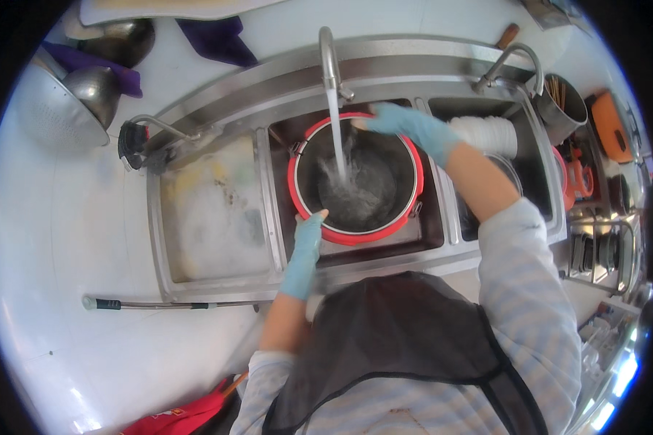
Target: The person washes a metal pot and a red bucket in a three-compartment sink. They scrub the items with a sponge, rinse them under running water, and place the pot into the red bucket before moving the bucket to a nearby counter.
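Observation:
A round, dark-lined container (pixel 353 238) with a red outer rim and metal clasps stands in the middle sink basin (pixel 430 239). Water (pixel 335 125) runs from the middle faucet (pixel 329 60) into it and splashes on the shallow water inside. My left hand (pixel 308 239), in a light blue glove, grips the near left rim, thumb over the edge. At the far right rim is my right hand (pixel 408 126), gloved the same way, its fingertips reaching over the rim. Blur hides whether those fingers close on it.
Foamy water fills the left basin (pixel 212 217). Stacked white bowls (pixel 484 136) sit in the right basin beneath another faucet (pixel 514 54). A metal canister (pixel 563 106) of chopsticks stands beyond. Far left hangs a large colander (pixel 60 109). A pole (pixel 158 305) lies along the sink's front.

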Demonstrator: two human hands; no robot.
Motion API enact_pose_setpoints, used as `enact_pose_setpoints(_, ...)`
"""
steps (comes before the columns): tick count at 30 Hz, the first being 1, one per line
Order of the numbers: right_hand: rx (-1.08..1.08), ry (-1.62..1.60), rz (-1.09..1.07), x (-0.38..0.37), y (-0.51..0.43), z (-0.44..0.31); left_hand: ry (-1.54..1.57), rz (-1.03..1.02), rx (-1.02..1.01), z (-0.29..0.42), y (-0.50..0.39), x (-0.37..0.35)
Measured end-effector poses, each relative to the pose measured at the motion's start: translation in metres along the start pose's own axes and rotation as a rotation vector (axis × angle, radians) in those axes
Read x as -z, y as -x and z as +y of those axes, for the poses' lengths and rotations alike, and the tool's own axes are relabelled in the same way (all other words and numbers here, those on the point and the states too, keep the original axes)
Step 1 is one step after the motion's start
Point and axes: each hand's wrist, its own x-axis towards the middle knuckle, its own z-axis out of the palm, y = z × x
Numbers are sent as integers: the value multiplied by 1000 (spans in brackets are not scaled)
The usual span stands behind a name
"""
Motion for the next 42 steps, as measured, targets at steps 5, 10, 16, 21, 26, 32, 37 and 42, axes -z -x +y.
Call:
enact_pose_setpoints(5,-202,-825,95,-48,31,93,-15,315,-112,17,-12,-7)
enact_pose_setpoints(10,-135,-699,230,-47,68,70,129,240,44,32,-3,-11)
enact_pose_setpoints(16,-86,-499,395,-8,105,12,305,73,-135,102,58,-6)
enact_pose_setpoints(21,-149,-1575,-6,1,97,11,113,109,-488,202,102,-25)
enact_pose_setpoints(26,-230,-1974,-273,-33,96,20,-44,-54,-621,257,129,-57)
enact_pose_setpoints(32,-582,-2038,-313,-100,80,-1,-350,-15,-438,294,130,-70)
enact_pose_setpoints(37,-748,-2009,-427,-136,82,-16,-561,-5,-233,299,103,-69)
enact_pose_setpoints(42,-996,-2126,-479,-168,79,-20,-803,70,-140,290,74,-60)
